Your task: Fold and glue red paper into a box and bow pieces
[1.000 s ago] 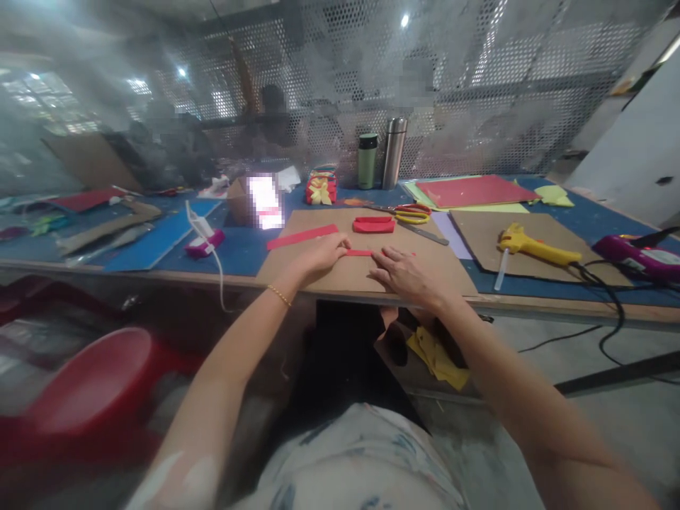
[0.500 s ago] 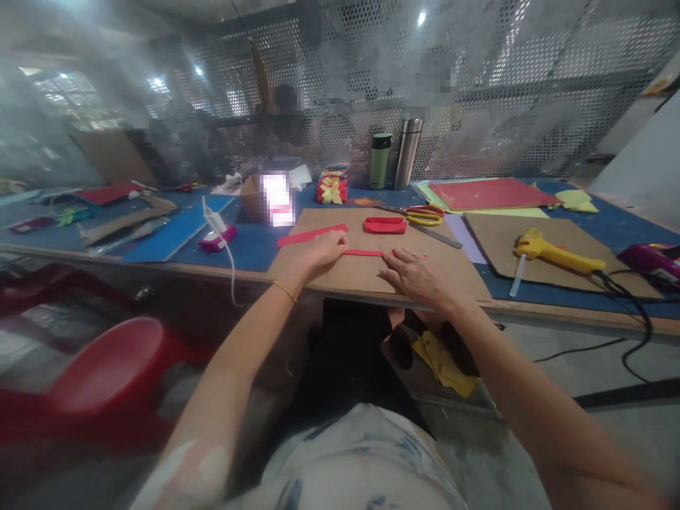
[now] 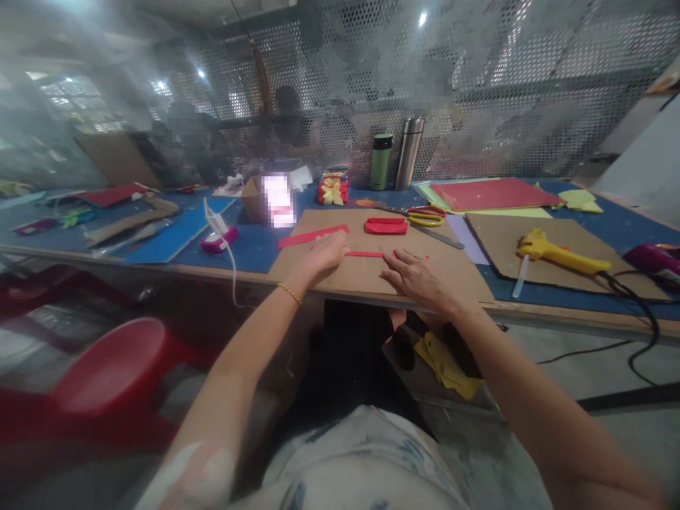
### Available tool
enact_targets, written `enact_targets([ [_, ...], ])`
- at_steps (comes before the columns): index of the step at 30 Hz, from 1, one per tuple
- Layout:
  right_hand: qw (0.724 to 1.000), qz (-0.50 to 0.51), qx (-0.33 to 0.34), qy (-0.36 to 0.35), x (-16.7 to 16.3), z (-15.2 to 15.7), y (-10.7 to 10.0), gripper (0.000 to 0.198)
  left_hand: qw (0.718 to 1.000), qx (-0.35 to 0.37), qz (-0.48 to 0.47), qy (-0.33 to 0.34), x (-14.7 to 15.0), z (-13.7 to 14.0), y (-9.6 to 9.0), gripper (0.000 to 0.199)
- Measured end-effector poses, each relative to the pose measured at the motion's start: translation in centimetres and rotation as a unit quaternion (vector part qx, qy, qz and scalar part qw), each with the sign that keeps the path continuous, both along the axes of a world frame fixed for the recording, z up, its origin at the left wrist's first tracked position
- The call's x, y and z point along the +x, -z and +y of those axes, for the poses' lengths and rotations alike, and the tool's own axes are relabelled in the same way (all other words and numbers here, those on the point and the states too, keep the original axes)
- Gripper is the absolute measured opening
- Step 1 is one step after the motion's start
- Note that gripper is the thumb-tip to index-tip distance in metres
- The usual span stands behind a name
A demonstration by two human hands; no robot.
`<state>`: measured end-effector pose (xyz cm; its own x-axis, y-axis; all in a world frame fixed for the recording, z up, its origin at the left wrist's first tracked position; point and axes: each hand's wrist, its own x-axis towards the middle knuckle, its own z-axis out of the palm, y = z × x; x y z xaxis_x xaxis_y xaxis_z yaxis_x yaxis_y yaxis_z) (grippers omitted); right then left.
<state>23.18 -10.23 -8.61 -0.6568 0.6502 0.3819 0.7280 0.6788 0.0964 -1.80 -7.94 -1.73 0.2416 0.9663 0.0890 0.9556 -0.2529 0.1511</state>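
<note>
A narrow red strip (image 3: 366,254) lies across a sheet of brown cardboard (image 3: 361,278) at the table's front edge. My left hand (image 3: 330,253) has its fingers closed on the strip's left end. My right hand (image 3: 411,273) lies flat over the strip's right part, fingers spread and pressing on it. Beyond the left hand rests a wider red strip (image 3: 313,236). A small folded red piece (image 3: 386,226) sits farther back on the cardboard, near yellow-handled scissors (image 3: 428,215) and a grey metal blade or ruler (image 3: 438,237).
On the right, a yellow glue gun (image 3: 566,255) lies on another cardboard sheet (image 3: 491,244), its black cord hanging off the table. Two flasks, a green one (image 3: 380,163) and a steel one (image 3: 409,156), stand at the back. A lit phone (image 3: 278,200) leans on the left. A red stool (image 3: 114,365) stands lower left.
My left hand has shifted slightly and its fingers have turned over the strip's left end. The right hand stays in place on the strip. The view has moved very slightly.
</note>
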Motion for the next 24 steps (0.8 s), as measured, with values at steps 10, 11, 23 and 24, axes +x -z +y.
enact_targets([
  [10,0.999,-0.031,0.020,-0.005,0.0,0.3,0.2,0.046,0.961,0.147,0.180,0.148,2.2,-2.0,0.8,0.030],
  [11,0.999,-0.024,0.020,0.002,0.0,0.4,0.3,0.048,0.959,0.144,0.187,0.158,2.2,-2.1,0.8,0.029],
  [23,1.000,-0.012,0.026,0.011,-0.1,0.7,0.6,0.052,0.978,0.080,0.175,0.075,4.3,-4.8,-0.6,0.037],
  [24,1.000,-0.013,0.022,0.005,-0.1,0.6,0.5,0.050,0.978,0.081,0.177,0.077,4.7,-4.8,-0.5,0.039],
])
